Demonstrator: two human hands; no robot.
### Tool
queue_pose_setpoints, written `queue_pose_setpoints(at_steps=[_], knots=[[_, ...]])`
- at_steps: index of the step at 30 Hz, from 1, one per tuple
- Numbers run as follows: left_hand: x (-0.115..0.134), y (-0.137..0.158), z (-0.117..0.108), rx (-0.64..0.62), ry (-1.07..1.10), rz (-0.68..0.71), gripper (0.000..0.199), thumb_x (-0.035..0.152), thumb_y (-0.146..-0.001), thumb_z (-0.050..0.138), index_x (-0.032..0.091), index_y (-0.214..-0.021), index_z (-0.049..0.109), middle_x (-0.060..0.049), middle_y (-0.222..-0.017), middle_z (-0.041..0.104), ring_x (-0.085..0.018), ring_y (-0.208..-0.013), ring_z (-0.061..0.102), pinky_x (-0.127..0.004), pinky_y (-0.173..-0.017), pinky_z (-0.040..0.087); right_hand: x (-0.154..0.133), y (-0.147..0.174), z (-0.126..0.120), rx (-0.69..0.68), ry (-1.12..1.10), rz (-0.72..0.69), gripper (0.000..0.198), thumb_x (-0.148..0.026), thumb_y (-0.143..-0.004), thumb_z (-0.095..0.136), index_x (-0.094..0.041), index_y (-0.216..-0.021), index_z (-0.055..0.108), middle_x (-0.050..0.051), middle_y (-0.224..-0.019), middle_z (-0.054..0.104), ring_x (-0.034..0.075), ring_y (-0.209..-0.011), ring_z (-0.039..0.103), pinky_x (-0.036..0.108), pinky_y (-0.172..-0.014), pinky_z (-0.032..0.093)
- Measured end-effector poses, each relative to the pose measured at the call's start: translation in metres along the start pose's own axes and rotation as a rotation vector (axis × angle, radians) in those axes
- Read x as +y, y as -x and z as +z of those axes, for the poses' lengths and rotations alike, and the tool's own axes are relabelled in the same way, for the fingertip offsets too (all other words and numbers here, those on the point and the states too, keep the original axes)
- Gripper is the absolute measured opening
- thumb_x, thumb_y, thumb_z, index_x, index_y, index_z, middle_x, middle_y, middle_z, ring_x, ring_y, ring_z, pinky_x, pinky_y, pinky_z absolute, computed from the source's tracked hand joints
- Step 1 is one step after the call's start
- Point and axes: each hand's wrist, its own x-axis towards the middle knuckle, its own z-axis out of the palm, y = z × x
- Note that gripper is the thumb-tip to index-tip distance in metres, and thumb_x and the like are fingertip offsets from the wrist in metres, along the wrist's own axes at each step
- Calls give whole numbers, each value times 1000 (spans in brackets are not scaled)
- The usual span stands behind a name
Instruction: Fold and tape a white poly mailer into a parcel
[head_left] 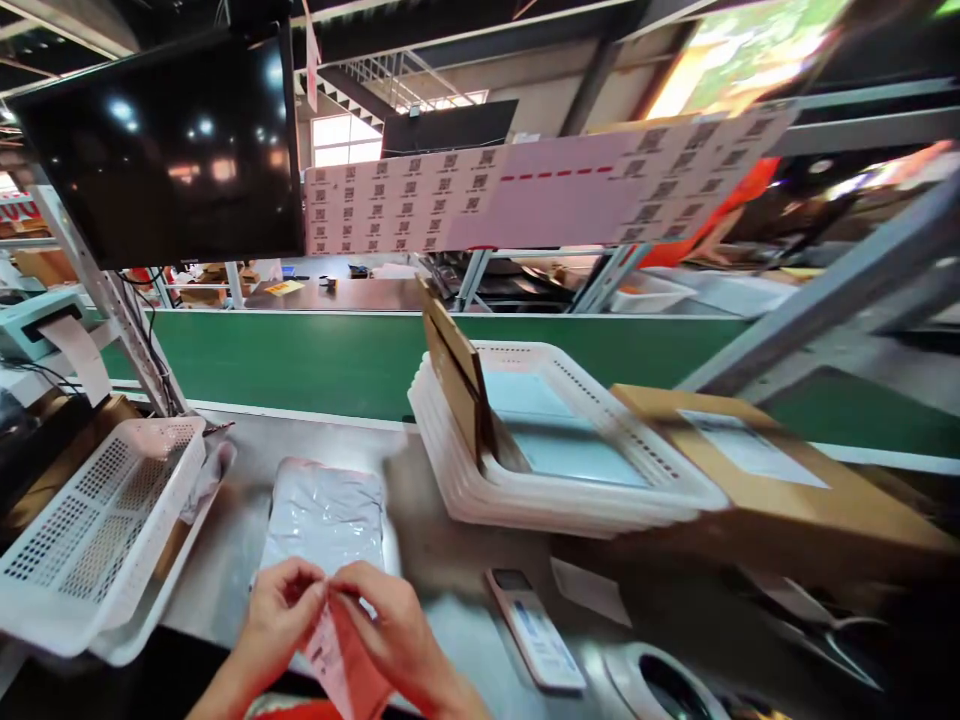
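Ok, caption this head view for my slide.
Both hands pinch a pink label over a grey bag beside stacked white trays.

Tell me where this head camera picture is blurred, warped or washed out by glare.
Head view: motion blur smears the right side, worst on the cardboard box and the grey frame bars. Wide-angle distortion bows the sheet of printed codes. Ceiling lights reflect as spots on the dark monitor. The top right corner is overexposed. Both hands and the pink label are slightly soft.
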Motion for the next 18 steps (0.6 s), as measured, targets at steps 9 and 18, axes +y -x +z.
queue_pose_setpoints(at_steps=[9, 18], knots=[[-27, 11, 8, -88, -100, 27, 32, 48, -87, 73, 17, -83, 79, -5, -81, 74, -17, -75, 64, -25, -70, 49, 4, 26, 5, 31, 245, -190, 23, -20, -108, 47, -20, -105, 71, 5, -84, 77, 15, -70, 70, 24, -63, 54], [-64, 16, 17, -37, 176, -165, 44, 58, -69, 85, 15, -72, 76, 0, -63, 64, -13, -62, 51, -26, -64, 41, -1, 46, 18, 127, 456, -239, 25, -20, -108, 45, -19, -100, 68, 3, -79, 75, 15, -65, 69, 25, -58, 50]])
